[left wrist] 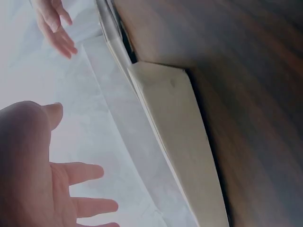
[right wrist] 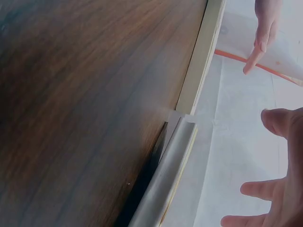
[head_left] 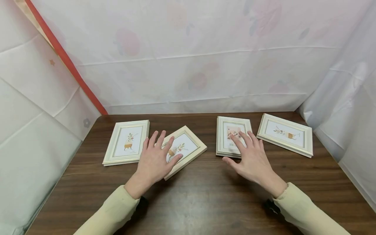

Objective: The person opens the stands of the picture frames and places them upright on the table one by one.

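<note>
My left hand (head_left: 153,163) is spread, fingers straight, over a cream picture frame (head_left: 195,143) that lies at a slant. Its palm and fingers partly cover that frame's plant-and-pot print. In the left wrist view the fingers (left wrist: 87,172) stand apart from the frame's pale side (left wrist: 177,137). My right hand (head_left: 254,163) is likewise spread, above a white picture frame (head_left: 221,133) with a pink floral print. The right wrist view has this frame's edge (right wrist: 165,175) at bottom centre, the fingers (right wrist: 258,189) away from it. Neither hand holds anything.
Another white frame (head_left: 129,140) lies at the left, just beyond my left hand. A further one (head_left: 285,134) lies askew at the right, close to my right fingertips. The dark wooden table (head_left: 194,205) ends against pale cloth hangings (head_left: 176,78).
</note>
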Demonstrator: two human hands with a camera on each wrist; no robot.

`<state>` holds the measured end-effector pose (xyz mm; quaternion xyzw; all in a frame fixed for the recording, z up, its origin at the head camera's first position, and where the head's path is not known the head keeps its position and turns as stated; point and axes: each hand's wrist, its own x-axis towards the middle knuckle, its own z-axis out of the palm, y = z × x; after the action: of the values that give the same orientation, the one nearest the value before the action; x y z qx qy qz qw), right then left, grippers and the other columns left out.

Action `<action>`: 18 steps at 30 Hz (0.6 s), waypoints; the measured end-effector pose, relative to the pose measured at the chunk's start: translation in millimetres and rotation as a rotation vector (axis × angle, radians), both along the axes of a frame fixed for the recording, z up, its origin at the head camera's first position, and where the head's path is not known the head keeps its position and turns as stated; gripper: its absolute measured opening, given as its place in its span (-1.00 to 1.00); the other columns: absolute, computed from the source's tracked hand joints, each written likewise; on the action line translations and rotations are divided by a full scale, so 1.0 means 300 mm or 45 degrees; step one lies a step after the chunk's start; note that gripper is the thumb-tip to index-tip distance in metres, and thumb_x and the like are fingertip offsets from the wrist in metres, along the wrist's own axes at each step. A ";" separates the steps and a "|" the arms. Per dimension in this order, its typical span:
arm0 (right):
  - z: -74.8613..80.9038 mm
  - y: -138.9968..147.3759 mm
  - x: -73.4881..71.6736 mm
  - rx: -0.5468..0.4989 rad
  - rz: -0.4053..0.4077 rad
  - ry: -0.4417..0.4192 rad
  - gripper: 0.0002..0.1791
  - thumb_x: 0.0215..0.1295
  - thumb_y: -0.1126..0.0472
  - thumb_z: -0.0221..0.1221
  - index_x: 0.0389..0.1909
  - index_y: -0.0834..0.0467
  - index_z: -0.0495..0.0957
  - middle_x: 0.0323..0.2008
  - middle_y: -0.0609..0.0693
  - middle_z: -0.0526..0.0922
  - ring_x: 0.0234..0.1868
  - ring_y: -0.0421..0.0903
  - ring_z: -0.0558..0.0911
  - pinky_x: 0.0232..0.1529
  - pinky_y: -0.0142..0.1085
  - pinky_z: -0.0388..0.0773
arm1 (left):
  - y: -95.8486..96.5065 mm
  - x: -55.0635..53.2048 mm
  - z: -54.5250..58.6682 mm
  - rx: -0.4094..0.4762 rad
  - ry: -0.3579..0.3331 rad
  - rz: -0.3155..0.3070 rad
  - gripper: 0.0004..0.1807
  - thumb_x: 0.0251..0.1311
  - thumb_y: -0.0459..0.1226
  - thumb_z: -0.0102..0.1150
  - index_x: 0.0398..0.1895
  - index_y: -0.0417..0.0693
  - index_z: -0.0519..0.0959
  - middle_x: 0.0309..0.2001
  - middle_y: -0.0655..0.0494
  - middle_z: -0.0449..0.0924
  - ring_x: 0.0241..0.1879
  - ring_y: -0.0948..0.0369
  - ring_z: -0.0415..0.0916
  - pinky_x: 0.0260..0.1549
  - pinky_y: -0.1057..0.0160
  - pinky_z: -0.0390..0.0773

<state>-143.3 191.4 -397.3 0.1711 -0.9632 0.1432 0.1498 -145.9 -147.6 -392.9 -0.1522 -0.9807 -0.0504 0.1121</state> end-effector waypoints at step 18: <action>-0.020 0.009 0.027 -0.281 0.106 0.039 -0.43 0.19 -0.01 0.36 0.18 0.15 0.55 0.25 0.13 0.48 0.27 0.17 0.41 0.18 0.13 0.38 | -0.198 -0.064 0.013 0.268 0.273 -0.171 -0.62 0.28 -0.07 0.25 0.09 -0.03 0.65 0.11 -0.01 0.61 0.06 -0.03 0.51 -0.14 -0.10 0.58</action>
<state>-135.0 194.1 -403.4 0.1954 -0.9312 0.2519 0.1765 -165.1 -207.0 -389.1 -0.2095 -0.9400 -0.1436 0.2278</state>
